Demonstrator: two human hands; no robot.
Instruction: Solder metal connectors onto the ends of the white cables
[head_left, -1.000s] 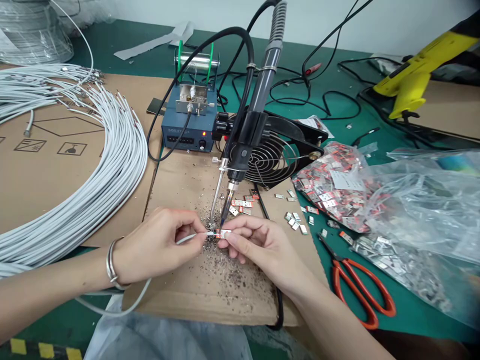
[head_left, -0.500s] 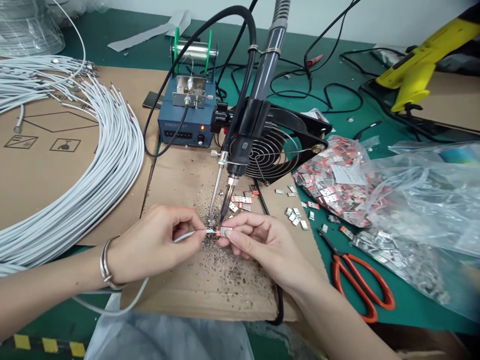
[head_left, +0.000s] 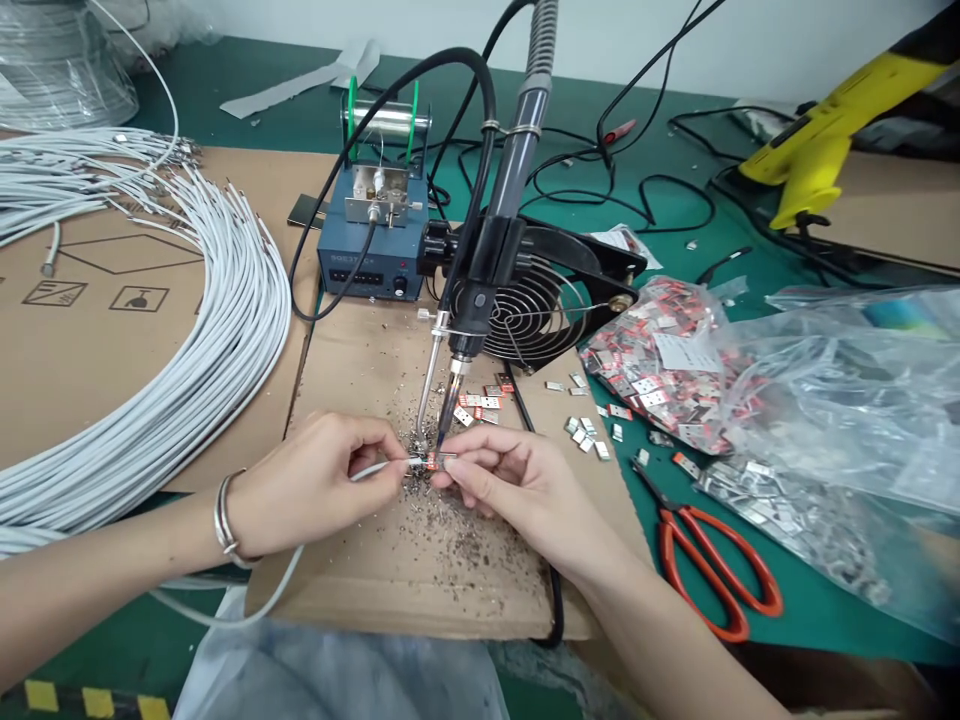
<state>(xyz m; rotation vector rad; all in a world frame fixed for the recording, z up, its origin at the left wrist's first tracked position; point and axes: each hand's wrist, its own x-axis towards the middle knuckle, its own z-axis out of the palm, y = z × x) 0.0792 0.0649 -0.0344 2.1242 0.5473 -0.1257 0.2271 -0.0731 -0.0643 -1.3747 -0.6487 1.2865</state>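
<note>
My left hand (head_left: 341, 465) pinches a white cable (head_left: 367, 472) close to its stripped end. Between the thumb and fingers of my right hand (head_left: 510, 475) is a small USB connector (head_left: 442, 461), metal with a red part facing the cable. Cable end and connector meet beneath the tip of a mounted soldering iron (head_left: 450, 405). A thin solder feed tube (head_left: 430, 385) comes down beside the iron to the same spot. Whether the wires touch the connector is too small to tell.
Behind stands a blue solder feeder (head_left: 371, 240) with a solder spool (head_left: 382, 118), next to a black fan (head_left: 532, 310). White cables (head_left: 247, 330) lie bundled at left. At right are red-handled scissors (head_left: 720, 570), bags of connectors (head_left: 660, 370) and loose connectors (head_left: 589, 432). Solder debris (head_left: 472, 550) dots the cardboard.
The view has shifted slightly. Both hands stay at the iron tip with the cable and USB connector. The feeder's orange light, lit before, now looks dim.
</note>
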